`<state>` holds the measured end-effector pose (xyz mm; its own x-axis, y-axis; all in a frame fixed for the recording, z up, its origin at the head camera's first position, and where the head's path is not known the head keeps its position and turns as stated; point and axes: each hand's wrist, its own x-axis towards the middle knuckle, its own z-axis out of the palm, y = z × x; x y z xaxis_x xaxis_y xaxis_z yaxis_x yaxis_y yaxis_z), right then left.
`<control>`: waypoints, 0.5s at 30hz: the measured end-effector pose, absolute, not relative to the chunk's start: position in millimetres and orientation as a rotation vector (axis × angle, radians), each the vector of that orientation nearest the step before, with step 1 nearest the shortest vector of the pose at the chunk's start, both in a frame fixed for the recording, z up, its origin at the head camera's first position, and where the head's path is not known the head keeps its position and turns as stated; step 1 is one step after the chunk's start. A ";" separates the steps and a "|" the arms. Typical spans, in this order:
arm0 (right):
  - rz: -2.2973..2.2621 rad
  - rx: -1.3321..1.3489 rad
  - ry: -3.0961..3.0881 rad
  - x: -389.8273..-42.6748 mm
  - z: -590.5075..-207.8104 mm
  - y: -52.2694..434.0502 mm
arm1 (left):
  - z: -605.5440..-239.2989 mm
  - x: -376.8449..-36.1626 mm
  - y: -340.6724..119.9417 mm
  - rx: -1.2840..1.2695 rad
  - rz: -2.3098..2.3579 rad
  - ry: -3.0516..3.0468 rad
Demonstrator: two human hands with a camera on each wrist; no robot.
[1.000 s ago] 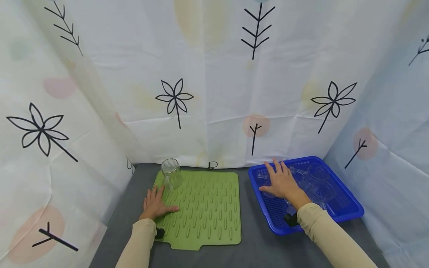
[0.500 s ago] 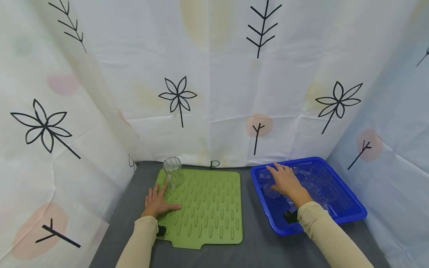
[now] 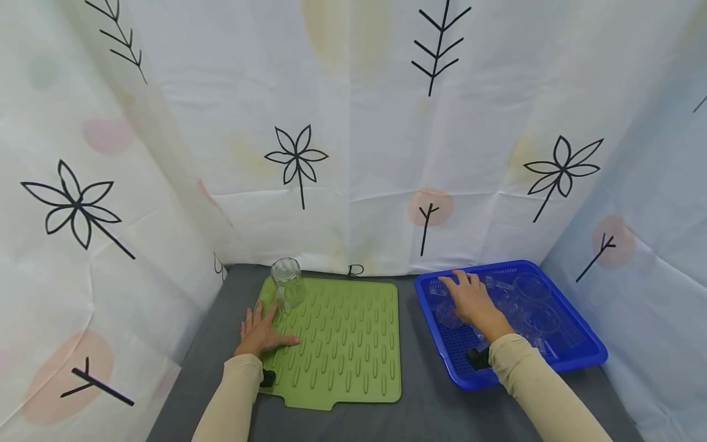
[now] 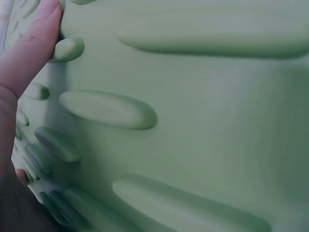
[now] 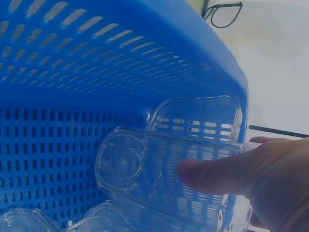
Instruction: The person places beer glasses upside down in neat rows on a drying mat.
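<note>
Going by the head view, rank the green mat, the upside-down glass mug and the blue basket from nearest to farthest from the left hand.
1. Green mat: the left hand rests flat on its near-left part.
2. Upside-down glass mug: on the mat's far-left corner, just beyond the fingertips.
3. Blue basket: far off to the right, across the whole mat, where the right hand reaches in.

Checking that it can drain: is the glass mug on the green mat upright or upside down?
Probably upside down. In the head view the glass mug on the green mat shows a closed flat top, handle toward the left hand.
</note>
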<state>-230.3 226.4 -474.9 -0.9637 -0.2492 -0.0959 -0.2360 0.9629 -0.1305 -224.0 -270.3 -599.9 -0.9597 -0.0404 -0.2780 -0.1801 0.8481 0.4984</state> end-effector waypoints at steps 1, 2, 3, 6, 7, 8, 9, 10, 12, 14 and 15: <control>-0.173 -0.374 3.003 -231.1 -475.0 226.8 | -600.1 -224.4 -270.4 -0.168 0.778 2.767; -0.158 -0.382 3.006 -231.9 -475.0 227.3 | -599.8 -224.5 -270.4 -0.168 0.775 2.766; -0.152 -0.384 3.006 -232.5 -475.2 227.8 | -599.6 -224.5 -270.3 -0.166 0.773 2.768; -0.126 -0.397 3.012 -233.7 -475.3 229.3 | -599.3 -223.9 -270.2 -0.164 0.761 2.773; -0.124 -0.399 3.015 -233.6 -474.9 229.4 | -599.0 -223.6 -270.1 -0.162 0.762 2.775; -0.123 -0.402 3.017 -233.3 -474.3 229.7 | -598.9 -223.3 -270.0 -0.161 0.763 2.776; -0.135 -0.398 3.016 -232.9 -473.6 229.7 | -598.8 -223.1 -269.8 -0.161 0.763 2.776; -0.144 -0.394 3.016 -232.6 -472.8 229.6 | -598.9 -223.1 -269.8 -0.162 0.765 2.775; -0.167 -0.388 3.015 -231.2 -470.4 228.9 | -598.9 -223.5 -269.7 -0.165 0.771 2.772; -0.191 -0.375 3.010 -229.7 -467.8 228.1 | -598.9 -223.8 -269.6 -0.169 0.771 2.770; -0.204 -0.368 3.007 -229.3 -466.6 227.7 | -598.5 -223.8 -269.6 -0.168 0.771 2.772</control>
